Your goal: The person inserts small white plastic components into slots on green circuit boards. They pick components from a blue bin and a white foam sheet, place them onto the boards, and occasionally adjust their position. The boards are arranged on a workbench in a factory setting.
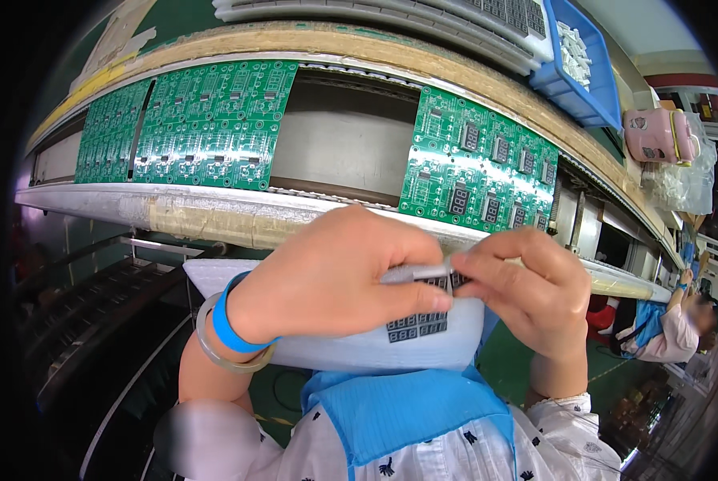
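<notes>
My left hand [335,276] is closed, with a pale-edged digit display [413,274] pinched between thumb and fingers. Close against it, my right hand [529,287] grips a small dark digit display [458,280] at the fingertips; the fingers partly cover both parts. Below the hands, several black digit displays [417,326] lie in rows on a white foam slab [335,353] in front of me. Just beyond my right hand, a green circuit board [435,152] sits on the rail line with several digit displays on it; its leftmost column carries none.
More green circuit boards [202,120] lie on the line at the left, beyond a gap showing a metal plate [343,132]. Stacked foam trays [455,32] and a blue bin [595,88] of white parts stand at the back. A pink bag [655,135] and another person [671,329] are at the right.
</notes>
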### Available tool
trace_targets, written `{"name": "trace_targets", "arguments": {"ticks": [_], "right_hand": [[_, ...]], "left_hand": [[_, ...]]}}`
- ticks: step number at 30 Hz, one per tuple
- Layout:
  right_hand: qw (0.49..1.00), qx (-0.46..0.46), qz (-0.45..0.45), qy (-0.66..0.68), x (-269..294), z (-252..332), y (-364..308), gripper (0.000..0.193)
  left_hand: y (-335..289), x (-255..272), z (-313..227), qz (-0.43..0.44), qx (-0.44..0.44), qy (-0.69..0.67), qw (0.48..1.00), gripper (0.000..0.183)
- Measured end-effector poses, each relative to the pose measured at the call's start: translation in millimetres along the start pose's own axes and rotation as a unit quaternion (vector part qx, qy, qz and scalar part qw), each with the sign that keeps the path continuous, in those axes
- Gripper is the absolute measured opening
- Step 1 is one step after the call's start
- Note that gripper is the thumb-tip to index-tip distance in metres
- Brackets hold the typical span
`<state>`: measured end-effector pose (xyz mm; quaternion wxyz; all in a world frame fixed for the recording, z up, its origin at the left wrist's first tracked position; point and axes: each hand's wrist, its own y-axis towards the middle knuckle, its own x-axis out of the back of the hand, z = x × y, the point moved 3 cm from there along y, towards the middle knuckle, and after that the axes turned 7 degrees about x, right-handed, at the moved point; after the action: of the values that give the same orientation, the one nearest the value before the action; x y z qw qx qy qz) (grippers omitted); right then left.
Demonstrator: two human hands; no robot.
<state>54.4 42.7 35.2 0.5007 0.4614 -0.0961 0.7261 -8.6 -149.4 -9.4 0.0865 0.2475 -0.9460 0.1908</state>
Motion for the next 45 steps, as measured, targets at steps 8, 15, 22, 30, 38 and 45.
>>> {"name": "trace_targets", "arguments": {"ticks": [8, 15, 22, 30, 38, 45], "right_hand": [[0.980, -0.011, 0.013, 0.200, 9.7, -18.1, -4.3, 0.029], [0.885, -0.130, -0.172, 0.413, 16.2, -67.6, -9.4, 0.036], [0.724, -0.177, -0.143, 0.651, 5.6, -100.8, 12.5, 0.035], [0.644, -0.200, -0.152, 0.723, -0.2, -114.5, 40.1, 0.045], [0.862, -0.217, -0.139, 0.437, 4.2, -113.2, 52.9, 0.036], [0.969, -0.189, -0.086, 0.130, -6.8, -99.6, 64.5, 0.028]], "left_hand": [[-8.8, 0.7, -2.7, -0.008, -0.069, -0.012, 0.998, 0.030], [-5.1, 2.4, -1.0, -0.105, -0.153, 0.088, 0.979, 0.029], [5.2, 2.7, 14.7, -0.136, -0.192, 0.099, 0.967, 0.028], [6.7, 2.0, 22.0, -0.131, -0.180, 0.110, 0.969, 0.027], [6.1, 2.1, 22.6, -0.171, -0.195, 0.118, 0.959, 0.026], [5.4, -0.9, 24.2, -0.164, -0.190, 0.127, 0.960, 0.026]]}}
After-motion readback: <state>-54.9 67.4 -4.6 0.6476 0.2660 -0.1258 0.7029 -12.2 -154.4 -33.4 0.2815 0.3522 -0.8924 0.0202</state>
